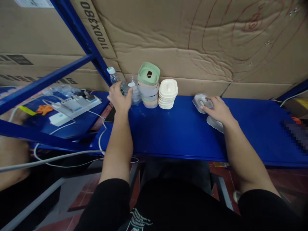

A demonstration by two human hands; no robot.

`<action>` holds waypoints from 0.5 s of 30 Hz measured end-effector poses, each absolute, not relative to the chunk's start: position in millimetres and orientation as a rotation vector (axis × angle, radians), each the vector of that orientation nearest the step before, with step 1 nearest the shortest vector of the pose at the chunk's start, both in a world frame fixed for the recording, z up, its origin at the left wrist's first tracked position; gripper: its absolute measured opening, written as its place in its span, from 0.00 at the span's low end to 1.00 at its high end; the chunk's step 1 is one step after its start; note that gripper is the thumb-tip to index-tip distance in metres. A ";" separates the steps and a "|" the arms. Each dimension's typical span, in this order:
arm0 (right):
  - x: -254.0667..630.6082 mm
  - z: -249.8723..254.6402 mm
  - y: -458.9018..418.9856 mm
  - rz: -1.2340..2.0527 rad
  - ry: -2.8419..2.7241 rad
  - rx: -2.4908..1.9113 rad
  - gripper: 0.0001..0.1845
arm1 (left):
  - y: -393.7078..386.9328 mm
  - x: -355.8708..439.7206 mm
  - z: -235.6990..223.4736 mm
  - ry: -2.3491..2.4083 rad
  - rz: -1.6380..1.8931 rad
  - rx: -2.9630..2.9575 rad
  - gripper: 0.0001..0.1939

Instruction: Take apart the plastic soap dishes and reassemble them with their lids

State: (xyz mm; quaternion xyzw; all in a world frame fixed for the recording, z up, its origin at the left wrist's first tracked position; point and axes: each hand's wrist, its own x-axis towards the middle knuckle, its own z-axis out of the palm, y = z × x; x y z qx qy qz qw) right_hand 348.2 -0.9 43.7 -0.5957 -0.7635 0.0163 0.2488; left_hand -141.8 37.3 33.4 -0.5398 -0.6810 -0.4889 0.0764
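My left hand [121, 98] is at the stack of clear plastic lids [136, 96], thumb and fingers apart; some fingertips are hidden. Just behind it stands a clear bottle [112, 75] with a white-green cap. My right hand [218, 110] has thumb and fingers on a translucent plastic lid [198, 102] with a white spot. Under that hand lies a second translucent lid [213, 124], partly covered. Between my hands stand a stack of green, grey and pink plastic trays [149, 86], the top one with an oblong hole, and a stack of cream lids [167, 93].
Everything stands on a blue shelf [168, 138] backed by cardboard [154, 38]. A blue frame post [79, 35] rises at left. Beyond it lie power strips [74, 107] and a trailing white cable [72, 160]. Another person's arm [13, 154] is at far left.
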 end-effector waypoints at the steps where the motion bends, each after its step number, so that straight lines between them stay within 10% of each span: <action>1: 347.6 45.4 -2.2 0.042 -2.071 -1.632 0.36 | 36.9 -140.6 34.5 -2.056 -1.462 -1.608 0.33; 15: 380.7 77.3 -18.8 0.172 -2.130 -2.025 0.42 | 28.4 -115.9 48.9 -1.958 -1.564 -1.434 0.29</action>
